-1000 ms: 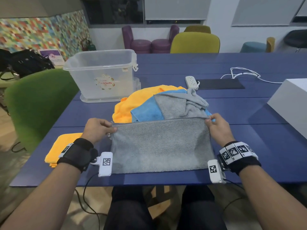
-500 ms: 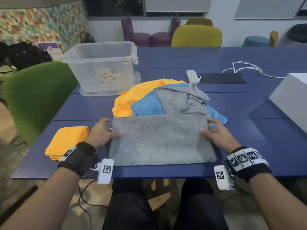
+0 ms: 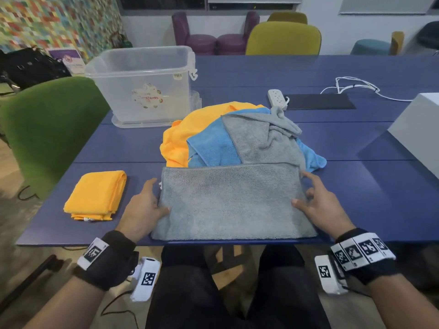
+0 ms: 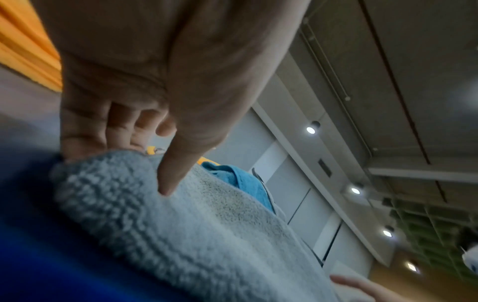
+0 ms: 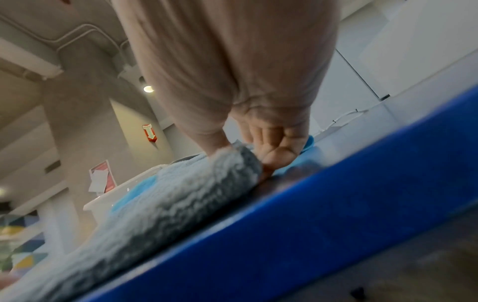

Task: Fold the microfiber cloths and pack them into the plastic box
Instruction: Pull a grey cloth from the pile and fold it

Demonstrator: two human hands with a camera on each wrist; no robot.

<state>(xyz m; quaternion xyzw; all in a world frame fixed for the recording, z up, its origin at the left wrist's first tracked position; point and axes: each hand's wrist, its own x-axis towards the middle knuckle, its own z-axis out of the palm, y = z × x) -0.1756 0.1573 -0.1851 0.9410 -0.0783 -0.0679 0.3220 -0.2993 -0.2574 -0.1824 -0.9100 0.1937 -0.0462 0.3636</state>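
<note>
A grey microfiber cloth (image 3: pixel 232 200), folded in half, lies flat at the near edge of the blue table (image 3: pixel 356 186). My left hand (image 3: pixel 158 198) holds its left edge, thumb on top (image 4: pixel 168 183) and lower fingers tucked at the edge. My right hand (image 3: pixel 301 189) pinches the right edge, thumb above and fingers (image 5: pixel 274 155) under it. Behind it is a loose pile: an orange cloth (image 3: pixel 185 134), a blue cloth (image 3: pixel 211 146) and another grey cloth (image 3: pixel 261 138). A folded orange cloth (image 3: pixel 95 195) lies to the left. The clear plastic box (image 3: pixel 142 91) stands open at the far left.
A green chair (image 3: pixel 47 129) stands at the table's left side. Behind the pile are a white power strip (image 3: pixel 276 98), a black mat (image 3: pixel 318 102) and a white cable (image 3: pixel 356 84). A white box (image 3: pixel 418 131) occupies the right edge.
Both hands slid from the grey cloth's far corners back along its side edges toward me. The cloth's far edge now lies flat on the table.
</note>
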